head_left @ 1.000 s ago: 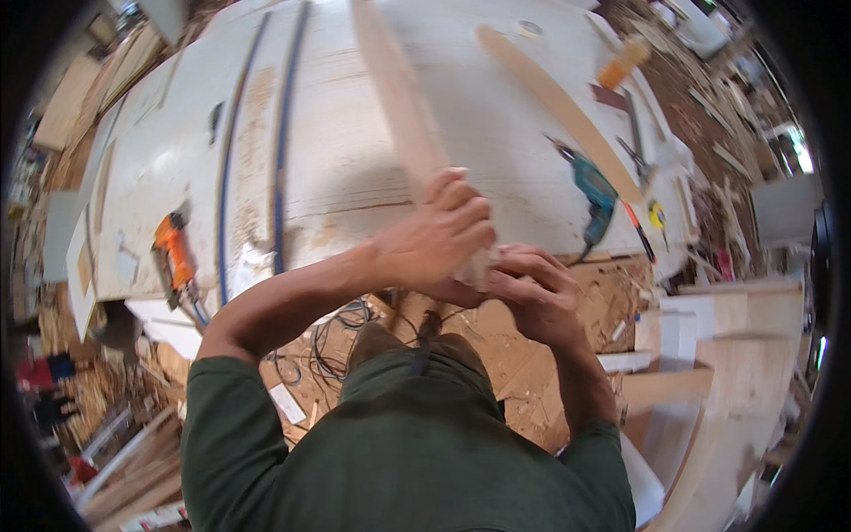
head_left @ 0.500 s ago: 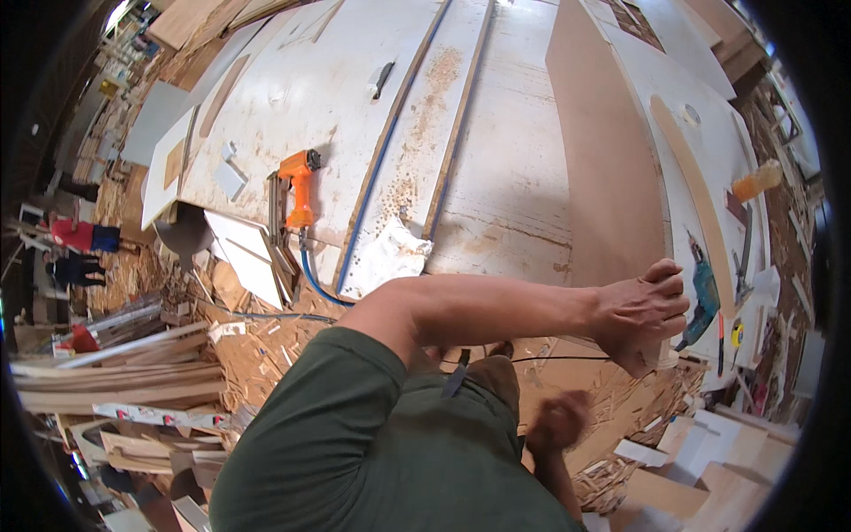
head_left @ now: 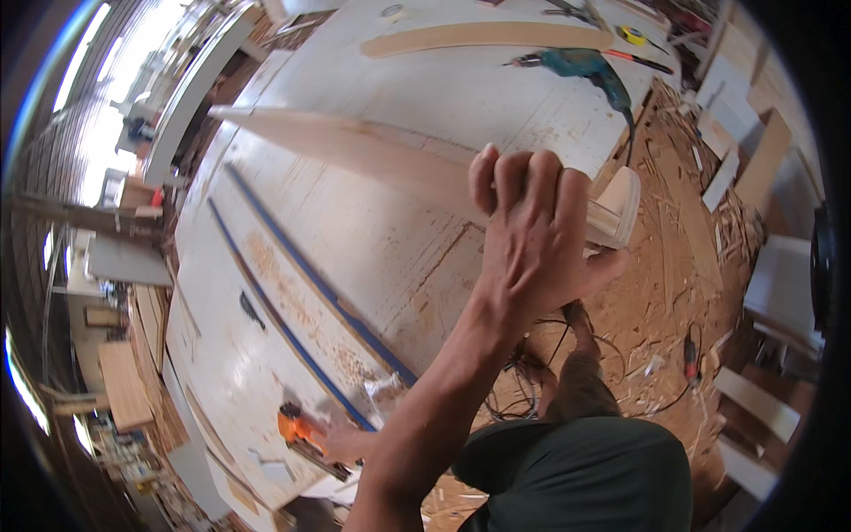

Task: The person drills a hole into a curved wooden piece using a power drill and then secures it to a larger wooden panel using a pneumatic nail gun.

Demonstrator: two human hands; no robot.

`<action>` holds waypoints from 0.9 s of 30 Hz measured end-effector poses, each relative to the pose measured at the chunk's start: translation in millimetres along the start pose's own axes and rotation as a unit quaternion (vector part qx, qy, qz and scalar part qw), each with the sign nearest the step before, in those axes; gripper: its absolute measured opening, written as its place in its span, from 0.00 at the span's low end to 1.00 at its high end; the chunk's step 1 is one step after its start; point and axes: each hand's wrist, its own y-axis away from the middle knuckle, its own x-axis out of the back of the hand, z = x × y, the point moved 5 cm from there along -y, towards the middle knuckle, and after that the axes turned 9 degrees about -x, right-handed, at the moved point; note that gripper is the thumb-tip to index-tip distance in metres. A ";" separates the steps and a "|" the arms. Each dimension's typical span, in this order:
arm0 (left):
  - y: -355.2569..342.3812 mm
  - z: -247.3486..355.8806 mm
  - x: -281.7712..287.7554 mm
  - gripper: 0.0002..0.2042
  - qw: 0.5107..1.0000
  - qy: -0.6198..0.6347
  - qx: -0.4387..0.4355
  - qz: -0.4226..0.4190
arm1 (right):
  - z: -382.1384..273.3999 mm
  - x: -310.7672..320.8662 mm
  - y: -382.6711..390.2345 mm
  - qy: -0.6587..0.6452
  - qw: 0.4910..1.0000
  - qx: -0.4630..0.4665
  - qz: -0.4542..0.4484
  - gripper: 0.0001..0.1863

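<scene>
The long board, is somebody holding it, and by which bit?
Yes: the left hand holds the board close to its near end, which sticks out past the hand.

Woodworking shop, nail gun (head_left: 300,427), drill (head_left: 581,69), offcuts (head_left: 758,405)

The bare left hand (head_left: 527,226) hides part of the long pale wooden board (head_left: 355,160). At lower left, the left forearm (head_left: 452,381) hides the right arm behind the right hand (head_left: 344,441), whose fingers blur against the orange nail gun (head_left: 297,426). The lower edge cuts off the dark-green clothing (head_left: 585,479); small clutter at far left is indistinct.
</scene>
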 end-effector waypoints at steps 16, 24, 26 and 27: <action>-8.8 -0.7 -14.0 0.27 1.000 0.018 0.002 -0.009 | 11.4 -50.4 -30.8 -0.109 0.990 -0.021 -0.084 0.24; -4.6 5.2 -15.0 0.30 0.999 -0.023 -0.024 -0.008 | -39.7 -23.1 77.5 -0.195 0.972 0.046 -0.119 0.27; -8.3 8.3 -11.7 0.30 0.999 -0.024 -0.024 -0.019 | -52.5 -0.7 112.2 -0.194 0.971 0.063 -0.126 0.28; -5.8 8.7 -6.3 0.30 0.999 -0.034 -0.017 -0.023 | -57.3 9.9 132.8 -0.190 0.969 0.071 -0.139 0.28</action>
